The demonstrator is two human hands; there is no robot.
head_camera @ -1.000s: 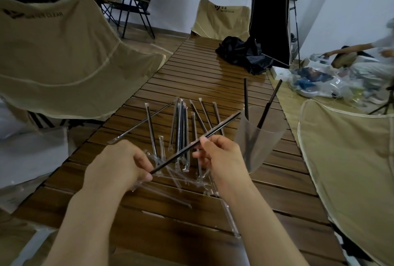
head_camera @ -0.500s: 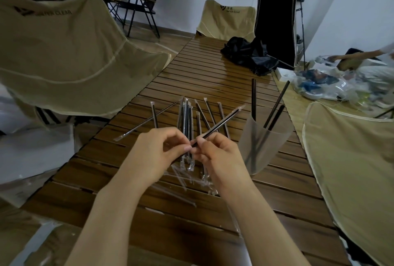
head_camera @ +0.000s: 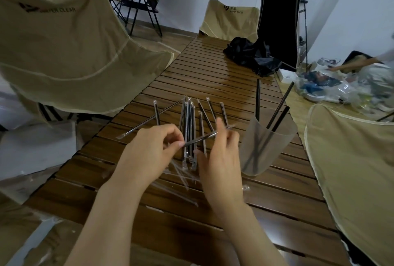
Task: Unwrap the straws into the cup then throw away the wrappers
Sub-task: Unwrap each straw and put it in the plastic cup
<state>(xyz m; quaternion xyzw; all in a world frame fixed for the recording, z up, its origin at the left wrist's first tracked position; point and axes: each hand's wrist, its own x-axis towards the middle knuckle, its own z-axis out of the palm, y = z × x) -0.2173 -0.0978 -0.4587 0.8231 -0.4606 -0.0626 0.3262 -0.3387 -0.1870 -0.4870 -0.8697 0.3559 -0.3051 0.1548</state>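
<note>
A wrapped black straw (head_camera: 202, 137) slants up to the right between my fingertips. More wrapped straws (head_camera: 188, 125) lie fanned on the table just beyond. Right of them stands a frosted cup (head_camera: 266, 150) holding three bare black straws (head_camera: 277, 118). Clear empty wrappers (head_camera: 181, 174) lie nearer me.

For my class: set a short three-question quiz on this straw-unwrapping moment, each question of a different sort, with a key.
1. True or false: the cup lies tipped over.
2. How many bare straws stand in it?
3. Which hand pinches the near end of the wrapped straw? A left hand; B right hand

Key: 1 false, it stands upright on the table; 2 three; 3 A.
</note>
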